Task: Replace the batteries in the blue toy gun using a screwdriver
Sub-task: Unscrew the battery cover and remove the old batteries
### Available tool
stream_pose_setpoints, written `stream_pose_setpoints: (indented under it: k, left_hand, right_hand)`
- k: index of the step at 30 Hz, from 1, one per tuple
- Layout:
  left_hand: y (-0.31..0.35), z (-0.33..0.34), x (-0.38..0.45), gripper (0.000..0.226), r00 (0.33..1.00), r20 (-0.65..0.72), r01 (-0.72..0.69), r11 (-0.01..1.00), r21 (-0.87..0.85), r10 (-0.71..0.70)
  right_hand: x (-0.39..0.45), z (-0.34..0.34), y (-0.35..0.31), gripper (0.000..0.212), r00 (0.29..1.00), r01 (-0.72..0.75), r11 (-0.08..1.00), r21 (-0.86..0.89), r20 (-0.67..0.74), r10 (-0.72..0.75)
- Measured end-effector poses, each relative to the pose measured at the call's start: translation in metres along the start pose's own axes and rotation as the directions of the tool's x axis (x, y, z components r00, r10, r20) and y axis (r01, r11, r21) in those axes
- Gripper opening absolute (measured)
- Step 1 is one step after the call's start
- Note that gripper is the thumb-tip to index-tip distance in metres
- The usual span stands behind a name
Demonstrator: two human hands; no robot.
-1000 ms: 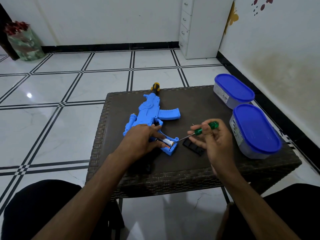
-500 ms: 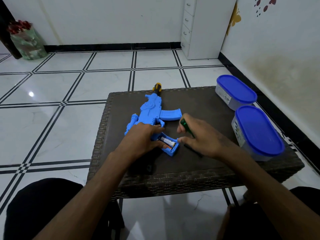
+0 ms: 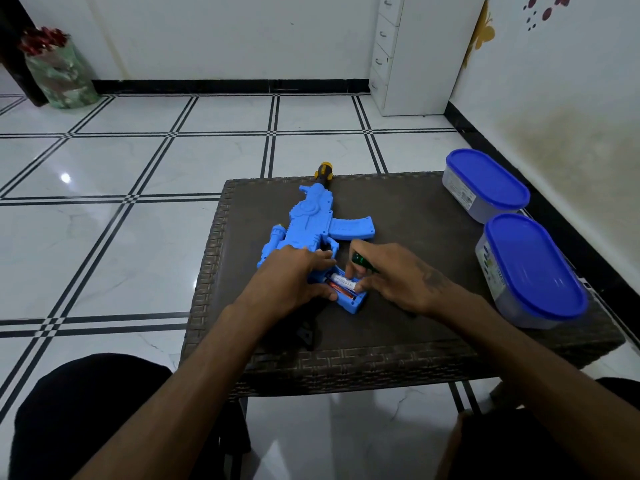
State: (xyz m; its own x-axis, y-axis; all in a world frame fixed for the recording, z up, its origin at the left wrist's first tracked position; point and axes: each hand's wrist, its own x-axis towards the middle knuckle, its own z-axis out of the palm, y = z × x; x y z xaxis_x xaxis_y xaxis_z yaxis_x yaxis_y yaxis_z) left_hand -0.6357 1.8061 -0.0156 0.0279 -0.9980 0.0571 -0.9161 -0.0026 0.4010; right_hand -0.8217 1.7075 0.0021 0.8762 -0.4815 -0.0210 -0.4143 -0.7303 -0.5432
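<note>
The left hand [image 3: 294, 282] presses flat on the rear of the blue plastic toy gun [image 3: 317, 233], its grip released, beside the open battery compartment. The right hand [image 3: 398, 278] pinches the white cylindrical battery [image 3: 343, 281] lying in that compartment while its grip also clasps the green-handled screwdriver [image 3: 362, 262]. The gun lies on the dark brown woven table [image 3: 415, 341], muzzle pointing away. Two clear oval containers with blue lids [image 3: 530, 268] stand at the table's right side. Beyond lie white floor tiles [image 3: 138, 237] and a white drawer cabinet [image 3: 408, 53].
</note>
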Motion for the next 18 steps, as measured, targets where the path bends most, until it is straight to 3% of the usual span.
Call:
stream_pose_setpoints:
  k: [5, 10, 14, 18]
  left_hand:
    - [0.000, 0.001, -0.002, 0.063, 1.000, -0.021, 0.004, 1.000, -0.006, -0.004]
    - [0.002, 0.001, -0.001, 0.062, 1.000, -0.010, 0.009, 1.000, 0.009, -0.009]
    - [0.002, 0.000, -0.002, 0.062, 1.000, -0.008, 0.012, 1.000, 0.012, -0.011]
    - [0.004, -0.001, -0.002, 0.061, 1.000, -0.012, 0.001, 1.000, 0.016, -0.001]
  right_hand:
    - [-0.005, 0.000, -0.005, 0.037, 0.986, 0.056, 0.998, 0.035, -0.160, -0.049]
    - [-0.006, 0.009, -0.007, 0.033, 0.991, 0.074, 0.994, -0.081, -0.103, -0.082]
    - [-0.007, 0.003, -0.007, 0.042, 0.998, 0.050, 0.996, -0.069, -0.038, -0.052]
    - [-0.006, -0.003, -0.003, 0.038, 0.999, 0.033, 0.999, -0.029, -0.018, -0.034]
